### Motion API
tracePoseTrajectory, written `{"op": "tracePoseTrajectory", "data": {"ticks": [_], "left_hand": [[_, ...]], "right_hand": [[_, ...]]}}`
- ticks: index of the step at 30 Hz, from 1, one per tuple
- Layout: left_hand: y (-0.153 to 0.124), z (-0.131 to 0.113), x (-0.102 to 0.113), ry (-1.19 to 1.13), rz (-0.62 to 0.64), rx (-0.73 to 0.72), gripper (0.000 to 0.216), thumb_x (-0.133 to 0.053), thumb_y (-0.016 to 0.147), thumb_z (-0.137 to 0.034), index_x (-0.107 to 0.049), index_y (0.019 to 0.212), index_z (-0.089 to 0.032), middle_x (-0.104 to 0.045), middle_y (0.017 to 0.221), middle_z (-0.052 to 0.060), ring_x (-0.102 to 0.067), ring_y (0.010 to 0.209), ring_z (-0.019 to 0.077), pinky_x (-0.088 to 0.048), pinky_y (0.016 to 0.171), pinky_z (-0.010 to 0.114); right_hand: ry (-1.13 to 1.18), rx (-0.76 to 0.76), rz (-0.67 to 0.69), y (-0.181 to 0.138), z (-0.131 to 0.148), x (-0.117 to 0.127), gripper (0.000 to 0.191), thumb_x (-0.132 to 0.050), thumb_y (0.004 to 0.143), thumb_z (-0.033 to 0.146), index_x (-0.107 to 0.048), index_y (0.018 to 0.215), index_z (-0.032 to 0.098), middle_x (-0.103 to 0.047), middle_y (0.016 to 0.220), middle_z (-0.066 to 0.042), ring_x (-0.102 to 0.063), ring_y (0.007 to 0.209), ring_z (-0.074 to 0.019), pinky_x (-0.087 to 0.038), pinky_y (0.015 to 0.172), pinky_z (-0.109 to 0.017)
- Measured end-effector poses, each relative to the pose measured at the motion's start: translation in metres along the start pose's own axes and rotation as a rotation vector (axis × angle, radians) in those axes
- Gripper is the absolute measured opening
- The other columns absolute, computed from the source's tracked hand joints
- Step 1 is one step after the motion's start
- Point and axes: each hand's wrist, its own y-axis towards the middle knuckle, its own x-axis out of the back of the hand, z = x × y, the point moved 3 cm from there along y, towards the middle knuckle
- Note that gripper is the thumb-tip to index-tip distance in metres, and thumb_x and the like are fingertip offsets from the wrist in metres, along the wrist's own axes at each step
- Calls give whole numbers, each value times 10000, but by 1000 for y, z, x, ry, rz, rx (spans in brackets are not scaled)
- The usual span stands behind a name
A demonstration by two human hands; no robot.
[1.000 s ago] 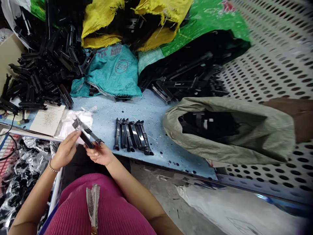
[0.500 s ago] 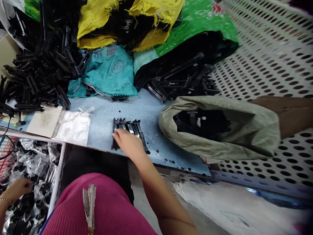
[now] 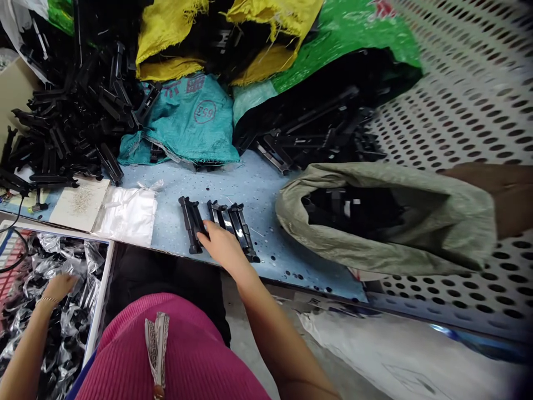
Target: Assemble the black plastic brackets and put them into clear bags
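Note:
My right hand (image 3: 222,250) lies with its fingers flat on a short row of black plastic parts (image 3: 240,225) near the front edge of the blue table (image 3: 258,183). Its fingertips touch one black part (image 3: 190,219) that stands apart to the left of the row. My left hand (image 3: 58,286) hovers low at the left over a white-rimmed bin (image 3: 104,266) full of parts wrapped in clear bags (image 3: 37,311). Its fingers are loosely apart and I see nothing in them.
A stack of clear bags (image 3: 125,214) and a white card (image 3: 79,203) lie left of the row. A heap of black parts (image 3: 75,128) fills the back left. Teal (image 3: 195,122), yellow, green and grey-green sacks (image 3: 375,244) hold more parts. A perforated metal panel (image 3: 458,83) stands at right.
Both hands held a bagged black part a second ago. My left hand dropped to the bin; my right hand went to the row and slid one part leftwards.

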Motion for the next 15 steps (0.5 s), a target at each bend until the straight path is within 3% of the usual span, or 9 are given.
{"op": "tracePoseTrajectory", "data": {"ticks": [2, 3, 5, 8, 11, 15], "left_hand": [[28, -21, -29, 58, 40, -11, 207, -667, 885, -397, -715, 786, -222, -671, 717, 16, -654, 671, 189, -560, 677, 307], [45, -37, -48, 116, 44, -35, 220, -622, 911, -390, -727, 798, -234, -693, 749, 32, -667, 713, 205, -561, 720, 321], [77, -76, -86, 214, -72, -178, 223, -566, 939, -346, -738, 950, -205, -721, 1013, 119, -670, 973, 269, -539, 905, 394], [115, -109, -128, 319, -101, -215, 133, -617, 885, -246, -716, 839, -171, -683, 1040, 174, -630, 1024, 311, -533, 854, 420], [136, -101, -130, 206, -60, -103, 151, -688, 799, -186, -644, 654, -186, -657, 833, 103, -632, 837, 247, -509, 737, 355], [144, -70, -108, -222, 26, 136, 204, -723, 758, -340, -650, 655, -180, -585, 610, -1, -549, 602, 153, -430, 602, 281]], "right_hand": [[285, 51, -11, 7, 0, -9, 388, -538, 945, 284, -584, 1313, 170, -732, 1105, -124, -698, 1013, -261, -505, 879, -357], [463, 70, -5, 9, 2, -14, 385, -545, 934, 299, -596, 1299, 191, -735, 1078, -97, -696, 984, -241, -515, 858, -345], [828, 82, 43, 13, 10, -27, 381, -564, 908, 325, -618, 1269, 217, -728, 1085, -64, -685, 954, -212, -533, 805, -324], [1234, 44, 138, 14, 22, -40, 399, -647, 847, 336, -648, 1233, 237, -718, 1111, -40, -666, 926, -176, -535, 743, -279], [1448, 41, 175, 15, 31, -39, 380, -744, 783, 340, -691, 1143, 232, -719, 1027, -21, -644, 836, -145, -515, 679, -241], [1644, 104, 265, 21, 51, -27, 288, -814, 732, 356, -711, 962, 216, -721, 941, -28, -678, 881, -183, -544, 729, -274]]}}
